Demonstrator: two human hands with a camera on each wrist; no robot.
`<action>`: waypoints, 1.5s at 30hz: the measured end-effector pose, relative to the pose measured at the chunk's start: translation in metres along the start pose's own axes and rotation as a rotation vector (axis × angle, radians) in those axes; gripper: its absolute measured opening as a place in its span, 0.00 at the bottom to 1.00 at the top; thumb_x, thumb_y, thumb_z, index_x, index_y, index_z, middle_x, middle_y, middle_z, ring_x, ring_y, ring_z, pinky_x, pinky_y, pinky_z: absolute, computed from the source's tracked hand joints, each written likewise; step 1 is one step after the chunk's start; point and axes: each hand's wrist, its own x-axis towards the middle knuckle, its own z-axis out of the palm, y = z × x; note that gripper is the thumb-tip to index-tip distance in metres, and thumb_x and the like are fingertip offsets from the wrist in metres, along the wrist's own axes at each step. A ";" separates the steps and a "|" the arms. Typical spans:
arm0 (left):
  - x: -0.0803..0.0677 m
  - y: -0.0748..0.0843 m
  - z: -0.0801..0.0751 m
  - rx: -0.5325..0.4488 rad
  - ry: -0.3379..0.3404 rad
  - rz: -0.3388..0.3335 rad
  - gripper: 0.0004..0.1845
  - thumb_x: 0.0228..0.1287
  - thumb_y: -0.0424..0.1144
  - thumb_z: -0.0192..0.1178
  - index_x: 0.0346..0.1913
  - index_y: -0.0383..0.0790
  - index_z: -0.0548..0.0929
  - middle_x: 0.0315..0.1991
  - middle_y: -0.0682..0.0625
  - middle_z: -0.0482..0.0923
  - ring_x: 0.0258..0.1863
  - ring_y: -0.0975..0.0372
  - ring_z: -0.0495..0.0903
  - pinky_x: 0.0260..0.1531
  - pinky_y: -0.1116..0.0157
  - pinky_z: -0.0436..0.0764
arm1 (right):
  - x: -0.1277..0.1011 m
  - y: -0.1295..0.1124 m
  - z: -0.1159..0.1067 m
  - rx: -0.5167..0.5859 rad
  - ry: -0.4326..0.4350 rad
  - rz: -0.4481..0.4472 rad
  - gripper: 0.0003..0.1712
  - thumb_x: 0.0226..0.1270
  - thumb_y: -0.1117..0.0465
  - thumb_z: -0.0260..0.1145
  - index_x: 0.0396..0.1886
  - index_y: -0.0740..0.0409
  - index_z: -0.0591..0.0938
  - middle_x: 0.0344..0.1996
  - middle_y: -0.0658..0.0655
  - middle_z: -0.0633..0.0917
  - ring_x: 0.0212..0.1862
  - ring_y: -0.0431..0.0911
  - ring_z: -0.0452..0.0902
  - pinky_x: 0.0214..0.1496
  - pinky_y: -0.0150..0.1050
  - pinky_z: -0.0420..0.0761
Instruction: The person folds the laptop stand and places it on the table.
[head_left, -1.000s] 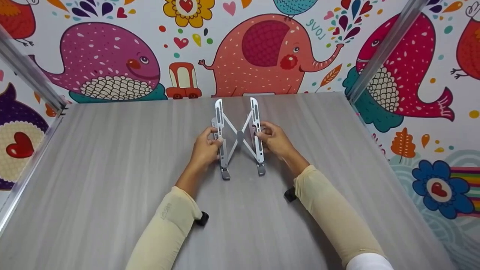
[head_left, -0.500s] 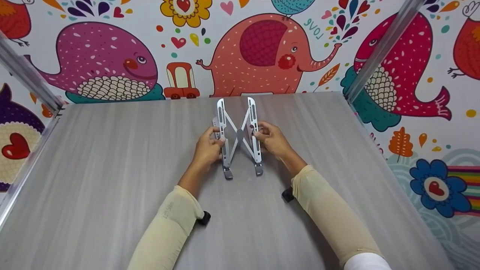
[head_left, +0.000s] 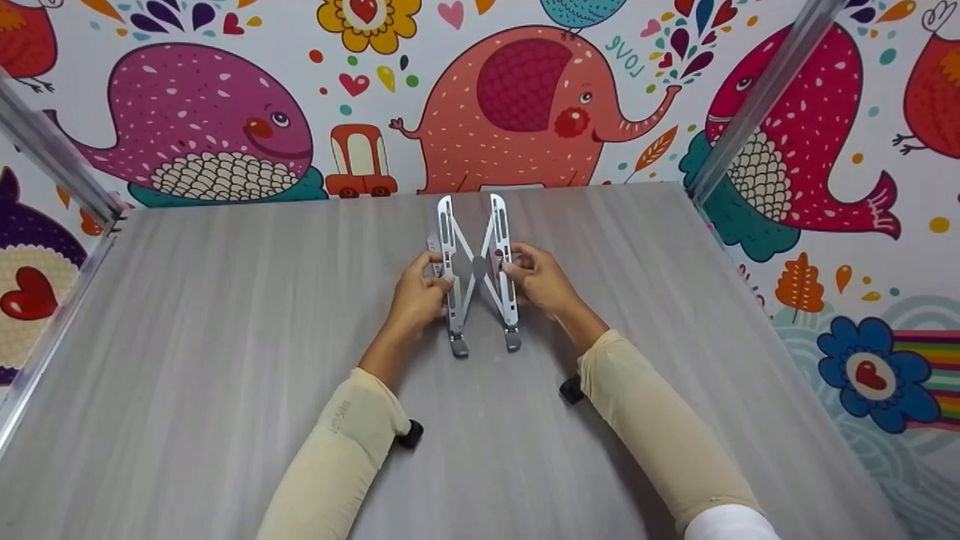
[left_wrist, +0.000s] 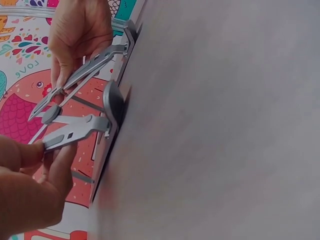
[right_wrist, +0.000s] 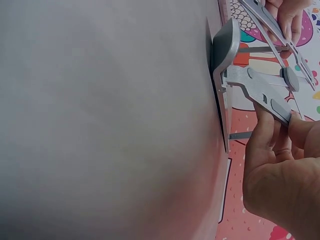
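Note:
A silver folding metal stand (head_left: 477,270) with two long rails joined by crossed bars stands on the grey wood-grain table (head_left: 225,337), near its far middle. My left hand (head_left: 421,294) grips the left rail (left_wrist: 75,134), thumb on top. My right hand (head_left: 538,281) grips the right rail (right_wrist: 260,92) the same way. The rails stand close together, and their hooked feet (head_left: 459,346) point toward me. Both forearms wear cream sleeves.
A wall with cartoon animals (head_left: 525,97) rises right behind the table's far edge. Metal frame posts (head_left: 757,97) slant up at the far corners. Black wrist camera mounts (head_left: 570,390) sit under each forearm.
Both hands have pushed the two rails closer together, so the stand is narrower now. The feet have drawn inward.

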 end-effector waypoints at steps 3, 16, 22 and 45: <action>0.000 0.000 0.001 0.008 -0.005 0.000 0.18 0.76 0.32 0.55 0.66 0.42 0.73 0.36 0.45 0.82 0.30 0.59 0.77 0.26 0.62 0.79 | 0.000 0.000 0.001 -0.005 0.003 -0.001 0.19 0.75 0.69 0.60 0.63 0.68 0.77 0.32 0.54 0.79 0.29 0.43 0.76 0.21 0.39 0.78; 0.002 0.001 0.003 -0.001 0.006 -0.014 0.18 0.76 0.32 0.55 0.65 0.44 0.73 0.37 0.44 0.81 0.29 0.58 0.76 0.25 0.62 0.78 | 0.001 -0.004 0.012 -0.023 0.024 0.018 0.16 0.75 0.68 0.62 0.59 0.61 0.81 0.33 0.57 0.80 0.28 0.43 0.78 0.21 0.38 0.79; 0.003 0.001 0.006 -0.007 0.015 -0.014 0.16 0.75 0.30 0.56 0.61 0.45 0.75 0.38 0.43 0.83 0.30 0.59 0.78 0.26 0.61 0.80 | 0.000 -0.003 0.014 -0.049 0.022 0.021 0.17 0.76 0.67 0.61 0.61 0.60 0.80 0.34 0.56 0.80 0.30 0.43 0.78 0.23 0.38 0.79; 0.005 0.000 0.008 0.002 -0.007 0.029 0.17 0.75 0.30 0.56 0.63 0.41 0.74 0.29 0.47 0.80 0.23 0.60 0.73 0.17 0.68 0.71 | 0.002 -0.003 0.023 -0.023 0.026 -0.005 0.19 0.75 0.68 0.61 0.63 0.65 0.78 0.33 0.54 0.80 0.33 0.44 0.78 0.28 0.40 0.81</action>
